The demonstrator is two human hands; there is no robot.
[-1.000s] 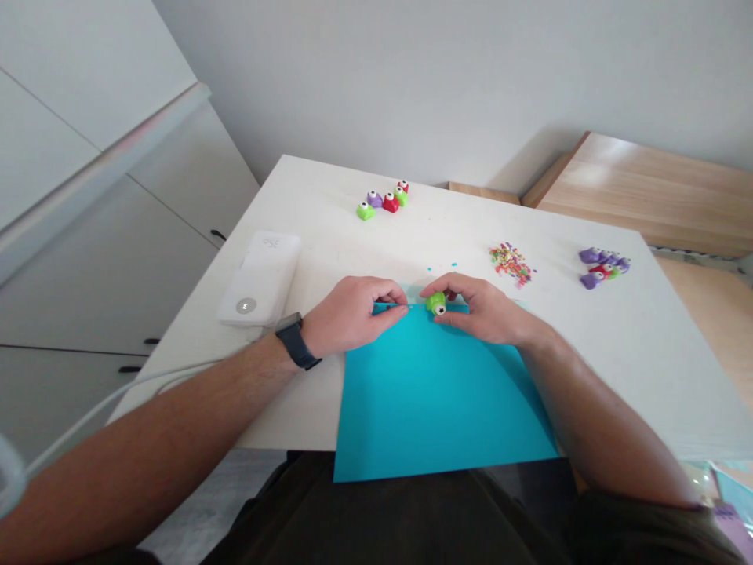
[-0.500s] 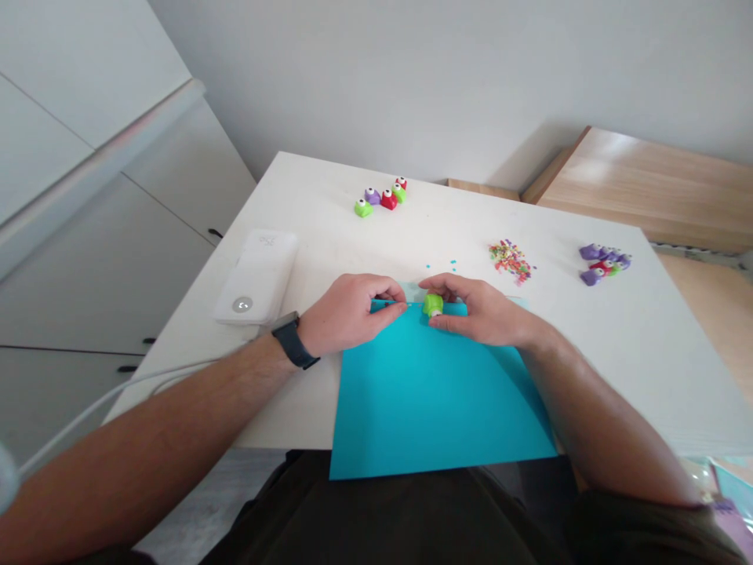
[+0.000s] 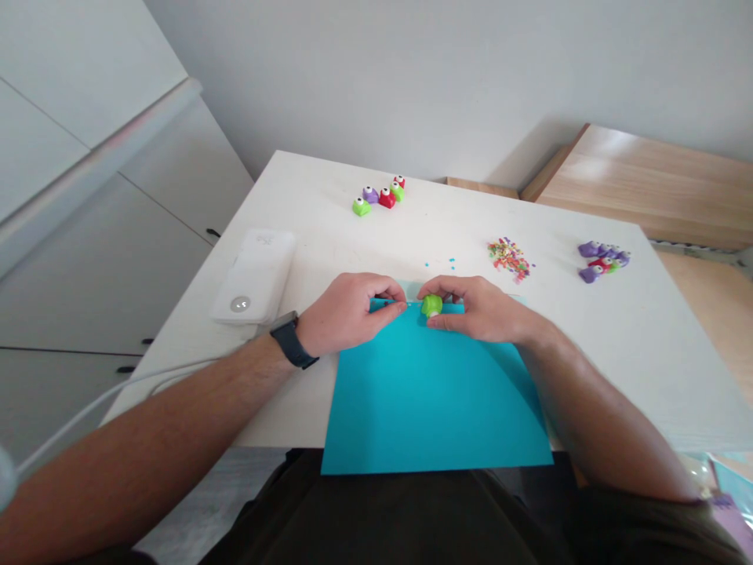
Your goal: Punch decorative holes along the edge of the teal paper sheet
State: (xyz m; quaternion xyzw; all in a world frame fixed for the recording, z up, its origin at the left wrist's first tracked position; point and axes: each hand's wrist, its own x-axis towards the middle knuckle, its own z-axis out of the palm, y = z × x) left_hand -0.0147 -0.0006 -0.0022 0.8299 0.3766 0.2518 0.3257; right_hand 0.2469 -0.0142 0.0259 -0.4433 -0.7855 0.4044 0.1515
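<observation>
A turquoise sheet of paper [image 3: 435,400] lies in front of me, its near edge hanging past the table's front. At its far edge my left hand [image 3: 356,310] pinches the paper between thumb and fingers. My right hand [image 3: 485,310] is closed around a small green craft punch [image 3: 431,305] with a white eye, sitting at that same edge. How far the paper reaches into the punch is hidden. Just beyond my fingers are several tiny blue cut-outs [image 3: 452,264].
Several eye-topped punches [image 3: 387,198] in red, green and purple stand at the back, and another cluster [image 3: 600,263] at the right. Between them is a heap of coloured confetti [image 3: 510,259]. A white power bank [image 3: 256,275] with a cable [image 3: 147,378] lies left on the white table [image 3: 329,196].
The sheet's near edge has shifted slightly to the left. Both hands keep nearly the same place and grip, and the view has moved a little.
</observation>
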